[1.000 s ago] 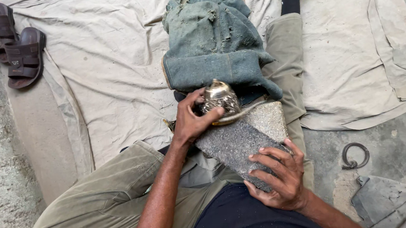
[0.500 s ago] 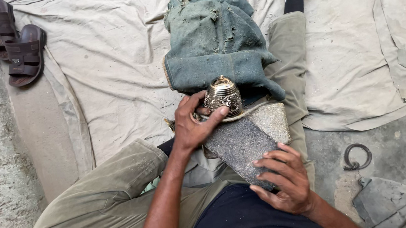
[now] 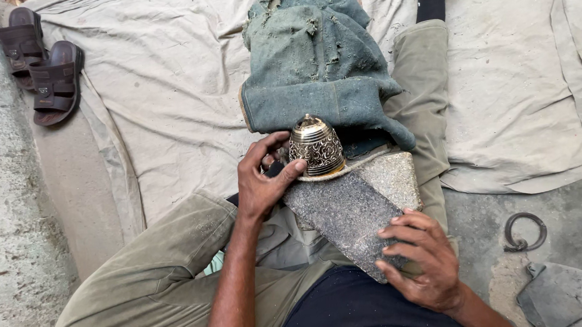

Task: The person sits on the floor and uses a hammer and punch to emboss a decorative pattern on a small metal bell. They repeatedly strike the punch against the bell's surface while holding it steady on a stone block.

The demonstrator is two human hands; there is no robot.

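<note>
At the centre of the frame a small brass bell (image 3: pixel 315 146), dome-shaped with engraved scrollwork, stands upright on the far end of a flat grey stone slab (image 3: pixel 349 216) that lies slanted across the seated person's lap. The left hand (image 3: pixel 264 180), just left of centre, is clamped on the bell, its thumb pressed against the lower left side and the curled fingers reaching round behind it. The right hand (image 3: pixel 422 261), in the lower right of the frame, grips the near end of the slab, its fingers spread over the top face and closed on the edge. A second, paler speckled stone block (image 3: pixel 396 175) shows just right of the bell, touching the slab. Directly above the bell, a worn blue-green cloth (image 3: pixel 317 56) is draped over the outstretched leg in olive trousers (image 3: pixel 154 281). All of this sits on a pale canvas sheet (image 3: pixel 164 76) spread over the concrete floor (image 3: pixel 2 231). A pair of brown sandals (image 3: pixel 40 63) lies in the upper left corner, and a metal ring (image 3: pixel 524 231) rests on the floor at the lower right.
</note>
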